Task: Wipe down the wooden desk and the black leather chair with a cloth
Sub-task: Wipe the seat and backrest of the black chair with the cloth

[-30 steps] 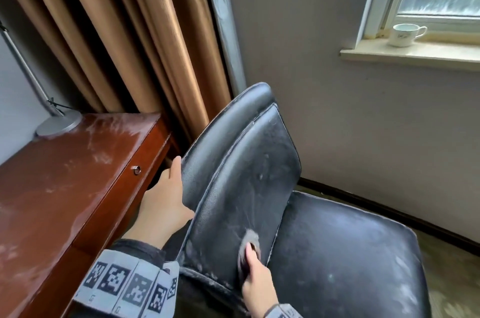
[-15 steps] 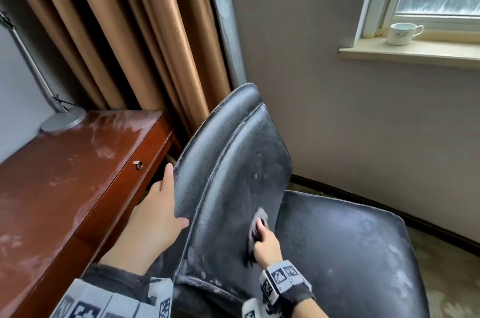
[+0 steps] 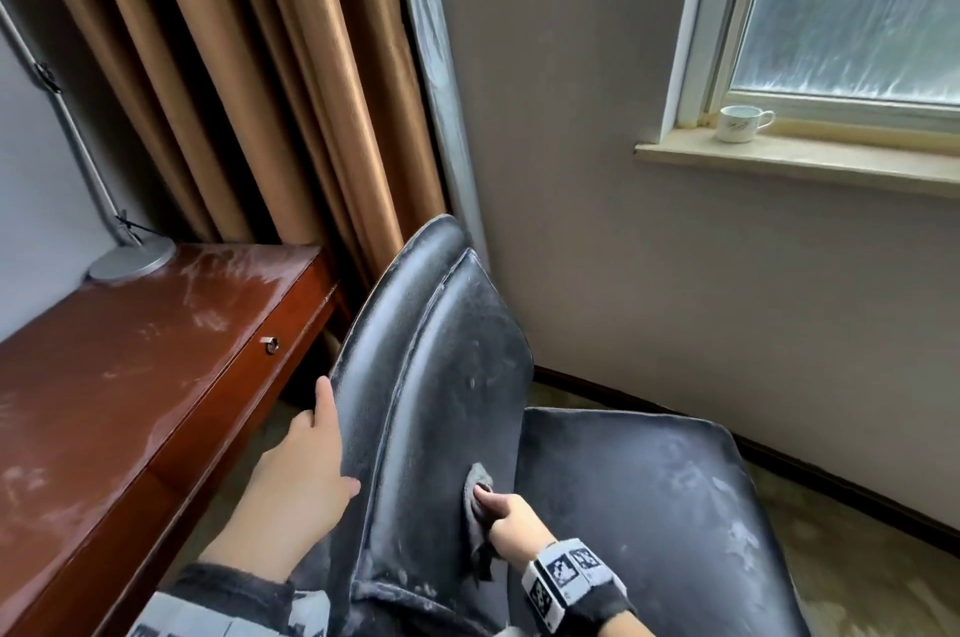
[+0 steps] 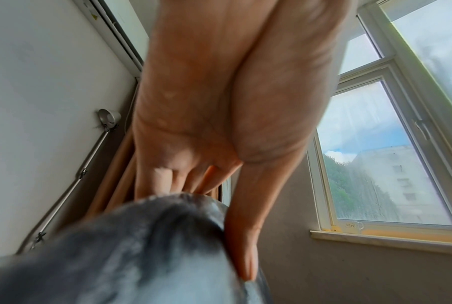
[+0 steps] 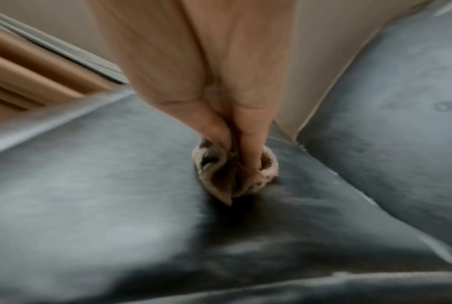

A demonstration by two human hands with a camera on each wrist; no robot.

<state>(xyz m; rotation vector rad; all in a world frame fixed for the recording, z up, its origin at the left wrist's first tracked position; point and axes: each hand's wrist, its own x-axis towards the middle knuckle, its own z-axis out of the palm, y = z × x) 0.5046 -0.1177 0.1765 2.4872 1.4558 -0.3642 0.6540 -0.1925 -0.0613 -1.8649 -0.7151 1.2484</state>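
The dusty black leather chair (image 3: 431, 376) stands beside the wooden desk (image 3: 119, 376), its back toward the desk and its seat (image 3: 649, 506) to the right. My right hand (image 3: 501, 514) pinches a bunched grey cloth (image 3: 477, 491) and presses it against the lower front of the chair back; the right wrist view shows the cloth (image 5: 235, 170) wadded under the fingertips. My left hand (image 3: 311, 459) grips the chair back's left edge, fingers behind it and thumb on the front; the left wrist view shows the thumb (image 4: 243, 236) along the leather edge (image 4: 141, 246).
A silver lamp base (image 3: 132, 259) stands at the desk's far corner. Brown curtains (image 3: 249, 80) hang behind the desk and chair. A white cup (image 3: 740, 122) sits on the window sill (image 3: 831, 166). The desk top carries pale dust streaks, and the seat has dust patches.
My right hand with the cloth moved up the chair back, then settled near its right edge. The left hand shifted slightly lower along the back's edge. The head view tilted.
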